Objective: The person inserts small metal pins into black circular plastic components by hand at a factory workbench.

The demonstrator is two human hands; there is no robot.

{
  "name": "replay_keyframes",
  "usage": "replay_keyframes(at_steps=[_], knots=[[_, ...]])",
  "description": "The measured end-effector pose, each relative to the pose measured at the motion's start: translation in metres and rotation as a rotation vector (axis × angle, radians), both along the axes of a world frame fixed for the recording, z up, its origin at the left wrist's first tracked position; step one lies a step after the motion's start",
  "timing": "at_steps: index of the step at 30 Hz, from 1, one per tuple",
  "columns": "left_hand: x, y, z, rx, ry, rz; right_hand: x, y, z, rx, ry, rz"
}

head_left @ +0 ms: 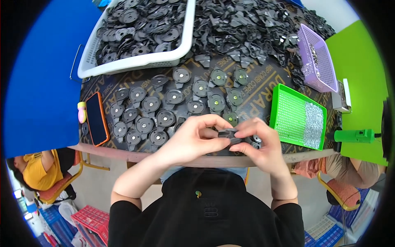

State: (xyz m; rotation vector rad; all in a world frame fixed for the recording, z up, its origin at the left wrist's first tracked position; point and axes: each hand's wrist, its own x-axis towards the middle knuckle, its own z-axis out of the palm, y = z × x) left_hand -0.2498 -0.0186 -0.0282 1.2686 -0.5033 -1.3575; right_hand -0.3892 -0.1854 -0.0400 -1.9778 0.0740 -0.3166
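Observation:
Near the table's front edge, my left hand (pixel 191 138) pinches a small black plastic part (pixel 228 134) between thumb and fingers. My right hand (pixel 265 144) grips the same part from the other side, fingertips closed on it. Its exact shape is partly hidden by the fingers. Just beyond my hands lie several round black plastic discs (pixel 166 118) with side tabs, spread out in loose rows. Many have a small shiny or yellowish centre, such as the disc (pixel 218 77) farther back. Small round pieces (pixel 256 139) show behind my right fingers, partly covered.
A white basket (pixel 135 61) full of black discs stands at the back left, beside a heap of black plastic parts (pixel 247 29). At right are a green tray (pixel 288 119) of small silvery pieces, a purple basket (pixel 325 61) and a green handheld tool (pixel 354 136). An orange-edged phone (pixel 97 119) lies left.

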Motion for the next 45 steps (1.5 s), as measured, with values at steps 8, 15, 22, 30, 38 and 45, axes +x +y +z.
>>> replay_keyframes(at_steps=[8, 15, 22, 30, 38, 45], knots=[[0.039, -0.089, 0.011, -0.458, -1.84, -0.237, 0.031, -0.264, 0.042, -0.45, 0.071, -0.744], [0.04, -0.157, -0.031, -0.331, -2.166, -0.563, 0.059, -0.364, -0.036, -0.663, 0.817, -0.428], [0.037, -0.153, -0.041, -0.285, -2.07, -0.482, 0.059, -0.335, -0.018, -0.95, 0.598, -0.627], [0.022, -0.141, -0.043, -0.45, -2.12, -0.215, 0.06, -0.336, -0.017, -0.97, 0.571, -0.717], [-0.04, -0.103, -0.041, -0.302, -1.403, -0.367, 0.063, -0.327, -0.003, -0.879, 0.505, -0.66], [-0.031, -0.095, -0.022, -0.305, -1.229, -0.227, 0.059, -0.34, -0.014, -0.764, 0.443, -0.715]])
